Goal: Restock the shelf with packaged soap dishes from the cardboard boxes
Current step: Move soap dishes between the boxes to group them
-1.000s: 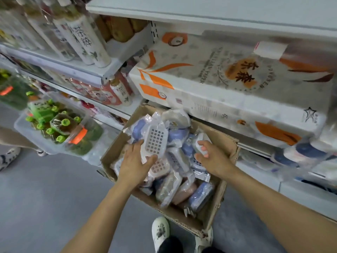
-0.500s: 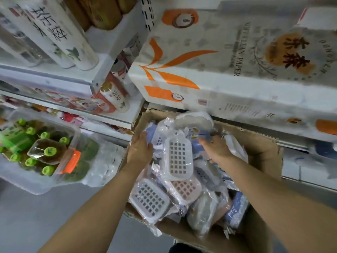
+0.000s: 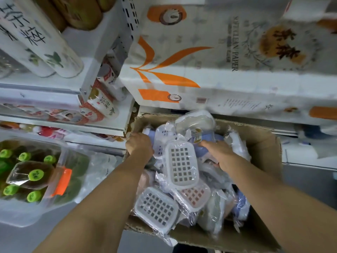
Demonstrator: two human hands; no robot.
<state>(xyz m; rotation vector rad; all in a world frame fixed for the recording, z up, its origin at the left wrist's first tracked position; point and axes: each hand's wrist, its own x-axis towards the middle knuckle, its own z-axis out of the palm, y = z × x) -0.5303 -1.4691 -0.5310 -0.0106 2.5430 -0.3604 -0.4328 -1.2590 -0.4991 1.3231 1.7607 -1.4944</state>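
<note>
Cardboard box [image 3: 260, 143], centre frame, heaped with wrapped soap dishes [image 3: 180, 165]. Left hand [image 3: 139, 145] curls over the far-left pile; right hand [image 3: 221, 153] reaches in, grip unclear. No dish seen shelved: restocking looks barely begun.

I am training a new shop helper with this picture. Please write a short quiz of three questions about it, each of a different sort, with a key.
1. True or false: both hands, the left hand and the right hand, are inside the cardboard box.
2. Which colour is the grid of the soap dish that lies on top between the hands? A) white B) green C) black
3. Fill in: the caps of the bottles in the clear bin at the left are ____.

Key: 1 true; 2 A; 3 green
</note>
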